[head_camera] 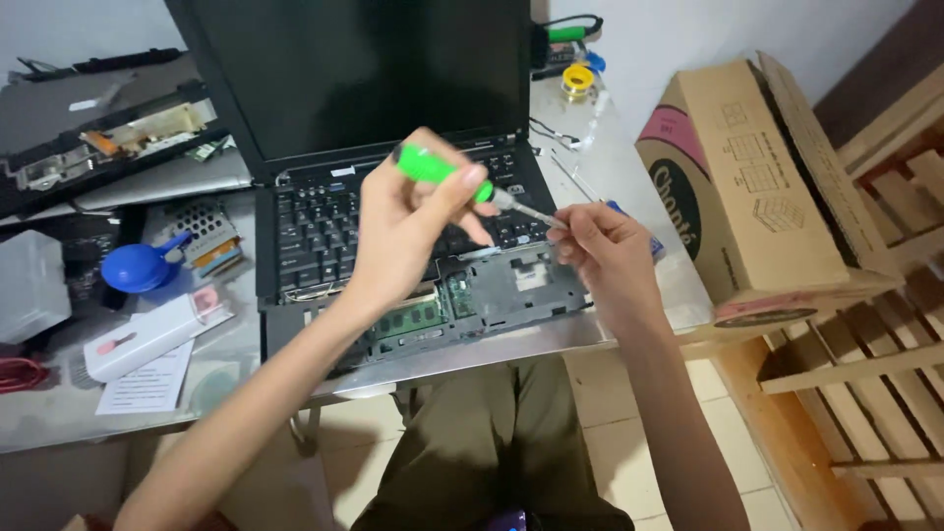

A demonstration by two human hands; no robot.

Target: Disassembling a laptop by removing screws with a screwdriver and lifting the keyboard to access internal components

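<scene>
Left hand (408, 231) is curled around the green handle of a screwdriver (447, 174), holding it up above the keyboard of an open black laptop (324, 221). Its metal shaft slants down to the right, where the right hand (610, 256) pinches the tip between thumb and fingertips, so both hands grip this 1 tool. The laptop sits on a grey surface (590, 147) with its palm rest removed, baring green memory sticks (408, 320) and dark inner parts below the keys, just under the hands. To the left of it lie a blue air blower (143, 265), a white case (147, 334) and a sheet of paper (147, 383). Another opened laptop (108, 128) rests at the far left. A cardboard box (757, 187) stands tilted at the right edge, beside wooden slats (865, 364).
</scene>
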